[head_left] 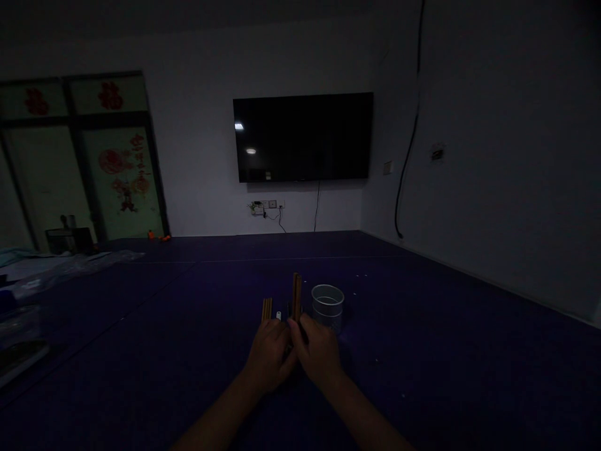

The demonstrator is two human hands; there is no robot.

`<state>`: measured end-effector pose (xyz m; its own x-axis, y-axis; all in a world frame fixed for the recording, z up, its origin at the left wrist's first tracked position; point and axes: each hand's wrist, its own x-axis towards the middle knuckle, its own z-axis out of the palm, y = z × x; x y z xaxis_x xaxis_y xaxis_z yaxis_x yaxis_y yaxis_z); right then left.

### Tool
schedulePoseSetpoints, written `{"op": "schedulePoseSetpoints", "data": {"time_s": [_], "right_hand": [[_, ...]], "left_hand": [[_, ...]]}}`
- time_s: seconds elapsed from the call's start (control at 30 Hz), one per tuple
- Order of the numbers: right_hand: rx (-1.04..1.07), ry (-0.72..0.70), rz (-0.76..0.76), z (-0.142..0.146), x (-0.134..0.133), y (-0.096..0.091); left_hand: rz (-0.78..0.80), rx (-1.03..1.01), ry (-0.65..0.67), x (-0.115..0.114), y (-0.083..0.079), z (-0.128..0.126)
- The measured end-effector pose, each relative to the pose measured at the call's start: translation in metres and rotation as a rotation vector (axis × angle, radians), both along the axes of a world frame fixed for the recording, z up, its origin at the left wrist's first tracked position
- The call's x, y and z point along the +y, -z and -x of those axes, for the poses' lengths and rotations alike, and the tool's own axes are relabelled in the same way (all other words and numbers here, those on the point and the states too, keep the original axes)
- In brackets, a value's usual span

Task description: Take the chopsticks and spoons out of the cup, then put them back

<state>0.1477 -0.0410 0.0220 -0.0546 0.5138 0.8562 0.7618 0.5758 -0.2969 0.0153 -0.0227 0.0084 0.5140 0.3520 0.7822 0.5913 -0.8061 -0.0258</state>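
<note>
Several brown wooden chopsticks (pixel 297 294) stand upright in a small bunch between my hands. My right hand (pixel 320 354) is closed around their lower part, thumb pressed along the near side. My left hand (pixel 270 356), fingers curled, meets the right one and grips at the lower end, which the hands hide. Just beyond my left knuckles lie more chopsticks (pixel 267 308) side by side. Close by is a small white handle-like end (pixel 278 316); the rest of it is covered. An open round metal container (pixel 327 307) stands beyond my right hand.
The dark blue surface (pixel 446 351) carries small white specks. At left are crumpled clear plastic (pixel 75 269) and a tray-like item (pixel 23 360). Small orange objects (pixel 164 238) lie near the door. A television (pixel 305 138) hangs on the back wall; the room is dim.
</note>
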Motion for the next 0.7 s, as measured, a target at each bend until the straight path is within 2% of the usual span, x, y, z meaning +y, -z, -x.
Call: {"op": "schedulePoseSetpoints", "data": {"time_s": [0.47,0.7], "right_hand": [[-0.021,0.021,-0.033,0.0002,0.0003,0.0004],[-0.013,-0.006,0.013,-0.0002,-0.0012,-0.0012]], "left_hand": [[0.013,0.008,0.019,-0.001,-0.0022,0.0002],[0.035,0.016,0.012,-0.0001,-0.0016,0.0004]]}}
